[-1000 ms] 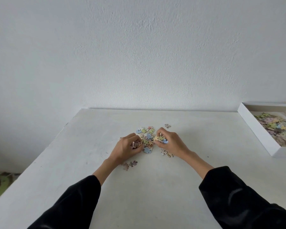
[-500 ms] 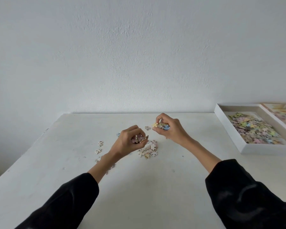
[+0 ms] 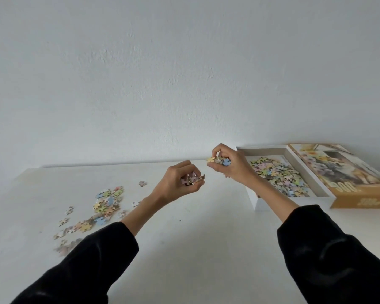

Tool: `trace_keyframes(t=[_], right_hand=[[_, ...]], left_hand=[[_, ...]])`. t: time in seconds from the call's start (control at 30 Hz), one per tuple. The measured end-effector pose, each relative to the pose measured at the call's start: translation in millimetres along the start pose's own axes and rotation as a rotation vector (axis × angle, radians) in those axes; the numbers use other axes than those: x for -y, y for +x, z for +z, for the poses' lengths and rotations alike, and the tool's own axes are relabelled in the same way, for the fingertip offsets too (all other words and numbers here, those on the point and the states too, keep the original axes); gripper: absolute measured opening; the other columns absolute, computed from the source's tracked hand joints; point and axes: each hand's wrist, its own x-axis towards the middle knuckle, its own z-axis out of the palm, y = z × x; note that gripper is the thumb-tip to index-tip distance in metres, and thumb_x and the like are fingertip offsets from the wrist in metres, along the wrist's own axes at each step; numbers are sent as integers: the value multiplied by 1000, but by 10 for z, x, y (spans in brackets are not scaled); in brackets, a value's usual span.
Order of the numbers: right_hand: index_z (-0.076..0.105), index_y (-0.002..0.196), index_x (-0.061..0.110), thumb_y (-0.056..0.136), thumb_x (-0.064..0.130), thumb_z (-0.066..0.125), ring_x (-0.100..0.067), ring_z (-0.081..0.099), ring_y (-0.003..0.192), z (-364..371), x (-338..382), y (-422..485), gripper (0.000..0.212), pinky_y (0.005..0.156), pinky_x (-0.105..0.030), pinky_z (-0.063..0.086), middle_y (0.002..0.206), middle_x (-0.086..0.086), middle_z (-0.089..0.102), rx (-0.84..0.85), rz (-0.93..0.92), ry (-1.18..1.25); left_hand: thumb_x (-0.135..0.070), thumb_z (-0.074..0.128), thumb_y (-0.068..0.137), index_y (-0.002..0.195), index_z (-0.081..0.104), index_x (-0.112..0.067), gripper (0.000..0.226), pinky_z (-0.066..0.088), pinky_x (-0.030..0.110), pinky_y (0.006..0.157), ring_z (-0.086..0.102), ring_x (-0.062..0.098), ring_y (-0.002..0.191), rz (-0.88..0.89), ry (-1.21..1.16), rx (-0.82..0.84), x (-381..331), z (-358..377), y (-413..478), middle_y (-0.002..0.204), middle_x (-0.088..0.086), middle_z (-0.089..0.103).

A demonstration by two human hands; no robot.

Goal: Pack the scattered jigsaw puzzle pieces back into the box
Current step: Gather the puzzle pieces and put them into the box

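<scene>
**Item 1. Loose puzzle pieces** (image 3: 106, 201): a scatter on the white table (image 3: 195, 249), well to the left of the left hand and nearer the person. Strays lie round its edges, and one lone piece (image 3: 142, 183) sits between the scatter and that hand. None of these are packed yet.

**Item 2. Left hand** (image 3: 178, 183): raised off the table, fingers curled round a small handful of pieces (image 3: 192, 179). It is short of the box.

**Item 3. Right hand** (image 3: 229, 166): raised, with fingers and thumb pinching a second handful (image 3: 219, 160) that shows yellow and blue pieces. It hangs at the box's left wall, about over the rim.

**Item 4. Box** (image 3: 258, 202): an open white tray, just right of the right hand. Its floor is covered by a layer of packed pieces (image 3: 279, 178).

**Item 5. Lid** (image 3: 347, 172): printed, lying close against the box on the side away from both hands.

**Status, as judged:** well past halfway.
- Done: the bulk of the puzzle appears to be in the box.
- In hand: two handfuls to drop in.
- Left: gather the scatter to the left of the left hand, strays included.
</scene>
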Motion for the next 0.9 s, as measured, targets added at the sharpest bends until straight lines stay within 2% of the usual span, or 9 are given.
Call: trace_keyframes(t=[0.1, 0.2, 0.27, 0.33, 0.37, 0.5, 0.7, 0.77, 0.9], right_hand=[[52, 88, 9, 80, 21, 70, -7, 51, 48, -317, -176, -51, 23, 42, -23, 44, 67, 1, 59, -23, 21, -32], [53, 88, 11, 79, 25, 70, -27, 65, 77, -623, -400, -105, 24, 69, -41, 51, 85, -11, 67, -48, 35, -87], [55, 89, 9, 78, 23, 70, -14, 64, 92, -832, -538, -150, 24, 82, -28, 49, 94, -4, 67, -51, 54, -100], [55, 89, 8, 79, 21, 70, -3, 57, 97, -1023, -656, -195, 22, 84, -6, 40, 92, 10, 63, -51, 76, -98], [54, 89, 9, 79, 21, 70, -3, 57, 98, -1122, -722, -220, 22, 84, -4, 38, 90, 14, 61, -55, 85, -106], [56, 90, 7, 78, 23, 70, -16, 61, 95, -1407, -1003, -299, 25, 83, -11, 43, 88, -2, 63, -97, 115, -174], [55, 89, 14, 75, 49, 63, -36, 59, 76, -1615, -1443, -393, 39, 72, -45, 47, 78, -8, 60, -119, 192, -268], [55, 92, 16, 74, 52, 61, -32, 58, 65, -1633, -1568, -400, 41, 63, -43, 47, 77, -3, 61, -106, 233, -309], [57, 102, 17, 83, 28, 64, -15, 60, 81, -1633, -1723, -357, 23, 77, -37, 53, 96, -1, 56, -71, 289, -380]], left_hand=[[-16, 73, 76, 76, 62, -14, 11, 33, 11, 56, 46, 13, 59, 11, -18, 20, -114, 293, 213, 72, -10, 50], [-16, 73, 76, 77, 62, -13, 11, 33, 10, 56, 44, 8, 58, 33, -33, 36, -221, 590, 433, 72, -8, 50], [-18, 73, 76, 78, 63, -12, 12, 33, 11, 55, 46, 9, 59, 49, -37, 57, -291, 786, 592, 73, -4, 52], [-19, 73, 76, 79, 63, -11, 13, 33, 12, 55, 46, 10, 60, 70, -42, 84, -350, 971, 755, 73, 0, 53], [-19, 73, 76, 80, 64, -11, 13, 32, 12, 56, 45, 9, 60, 82, -49, 97, -383, 1077, 845, 72, 1, 53], [-21, 72, 75, 81, 64, -9, 15, 29, 9, 56, 41, 0, 59, 127, -66, 139, -496, 1433, 1131, 70, 1, 51], [-27, 66, 77, 84, 65, -9, 19, 32, 10, 61, 43, 1, 64, 162, -54, 272, -528, 1939, 1368, 75, -6, 50], [-38, 64, 79, 89, 66, -14, 26, 41, 21, 63, 48, 1, 70, 157, 22, 359, -481, 2055, 1391, 87, -3, 56], [-47, 67, 77, 100, 66, -22, 35, 45, 37, 80, 54, 18, 97, 159, 257, 475, -423, 2153, 1391, 108, 2, 58]])
